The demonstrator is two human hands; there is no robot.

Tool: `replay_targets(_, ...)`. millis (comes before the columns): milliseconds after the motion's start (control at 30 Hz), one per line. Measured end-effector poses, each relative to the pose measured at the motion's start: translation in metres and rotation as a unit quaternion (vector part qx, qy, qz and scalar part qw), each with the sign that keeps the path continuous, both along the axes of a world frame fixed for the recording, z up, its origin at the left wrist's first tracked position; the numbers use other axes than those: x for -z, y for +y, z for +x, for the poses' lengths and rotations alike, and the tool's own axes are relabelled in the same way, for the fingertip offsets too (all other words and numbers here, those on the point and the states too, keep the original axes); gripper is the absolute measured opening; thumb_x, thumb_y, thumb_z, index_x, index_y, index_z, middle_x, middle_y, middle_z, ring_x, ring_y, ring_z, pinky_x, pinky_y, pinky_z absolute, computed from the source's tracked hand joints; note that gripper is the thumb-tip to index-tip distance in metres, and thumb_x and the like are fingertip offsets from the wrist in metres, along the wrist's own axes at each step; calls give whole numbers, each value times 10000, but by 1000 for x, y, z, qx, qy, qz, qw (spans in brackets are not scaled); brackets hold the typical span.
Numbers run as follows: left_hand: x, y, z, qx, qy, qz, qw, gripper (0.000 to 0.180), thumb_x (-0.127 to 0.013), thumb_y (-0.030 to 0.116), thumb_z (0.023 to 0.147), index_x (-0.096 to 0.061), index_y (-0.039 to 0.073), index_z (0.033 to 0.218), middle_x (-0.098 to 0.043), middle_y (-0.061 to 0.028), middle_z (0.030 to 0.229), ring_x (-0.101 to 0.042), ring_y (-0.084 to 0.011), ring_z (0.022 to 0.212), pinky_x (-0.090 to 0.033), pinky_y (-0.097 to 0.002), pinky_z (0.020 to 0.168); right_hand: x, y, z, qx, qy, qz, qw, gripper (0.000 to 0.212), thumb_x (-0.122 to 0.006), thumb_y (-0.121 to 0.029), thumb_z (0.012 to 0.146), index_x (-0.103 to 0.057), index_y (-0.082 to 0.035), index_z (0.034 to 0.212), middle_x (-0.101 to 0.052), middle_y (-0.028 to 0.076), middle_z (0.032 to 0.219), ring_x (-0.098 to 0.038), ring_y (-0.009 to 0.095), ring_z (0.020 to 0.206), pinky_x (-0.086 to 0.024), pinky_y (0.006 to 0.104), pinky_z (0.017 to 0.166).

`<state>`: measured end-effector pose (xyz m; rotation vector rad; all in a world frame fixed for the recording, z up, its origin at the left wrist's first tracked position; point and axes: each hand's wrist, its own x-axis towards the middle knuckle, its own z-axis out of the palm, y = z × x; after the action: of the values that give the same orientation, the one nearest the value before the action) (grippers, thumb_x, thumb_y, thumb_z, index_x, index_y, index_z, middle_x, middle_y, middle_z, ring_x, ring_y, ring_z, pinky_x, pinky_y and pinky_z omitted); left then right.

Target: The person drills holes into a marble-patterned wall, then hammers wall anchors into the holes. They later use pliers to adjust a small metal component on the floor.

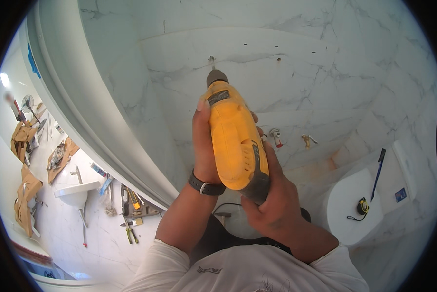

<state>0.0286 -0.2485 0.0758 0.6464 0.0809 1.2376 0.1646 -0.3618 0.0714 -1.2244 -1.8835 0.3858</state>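
Both hands are closed on a yellow power drill (232, 141), which points away from me at the marble-patterned tile wall (238, 97). My left hand (204, 143) wraps the front of its body from the left, a dark watch on that wrist. At the rear, my right hand (274, 197) grips the dark handle end. Ahead of the grey chuck (217, 77), the thin bit (212, 66) reaches a chipped spot (211, 58) on the wall; I cannot tell how deep it goes. To the right is a small round hole (279, 60), below several short dark marks.
A metal valve with a red part (277, 138) and a brass fitting (307, 141) stick out of the wall. At right, a tape measure (362, 206) lies on a white toilet (345, 214). Beyond the curved white frame (89, 87) are a washbasin (77, 191), pliers (132, 234) and cardboard (27, 194).
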Motion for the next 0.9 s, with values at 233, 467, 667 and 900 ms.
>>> replay_targets(233,-5,5,-3,11,-24,16,1000,777,-495,757,931,-571,30,1196,-667,-200,1012,-704,-321,859,-605,-442,720,-9,2,-6,9,-29,53,998,912,-709,-16,802,-226,78,1570,-599,368,1309,-663,519,1127,-570,506,930)
replay_targets(467,-13,14,5,17,-15,32,999,727,-510,730,945,-582,48,1183,-678,-190,995,-700,-320,848,-602,-442,750,-26,3,0,34,-9,14,999,873,-688,-13,817,-253,37,1572,-607,344,1322,-637,525,1181,-538,507,1006)
replay_targets(667,-10,19,11,-42,34,8,999,781,-516,771,917,-599,41,1181,-670,-206,1000,-707,-337,854,-607,-444,725,-24,1,1,25,57,-34,997,849,-680,-32,841,-252,44,1570,-583,334,1384,-597,500,1274,-501,492,1070)
replay_targets(900,-12,10,2,-38,53,2,998,751,-507,745,934,-604,38,1169,-677,-199,972,-707,-329,834,-606,-445,722,-21,-4,-5,21,42,-26,999,845,-690,-44,850,-248,55,1564,-580,347,1377,-595,495,1287,-502,490,1074)
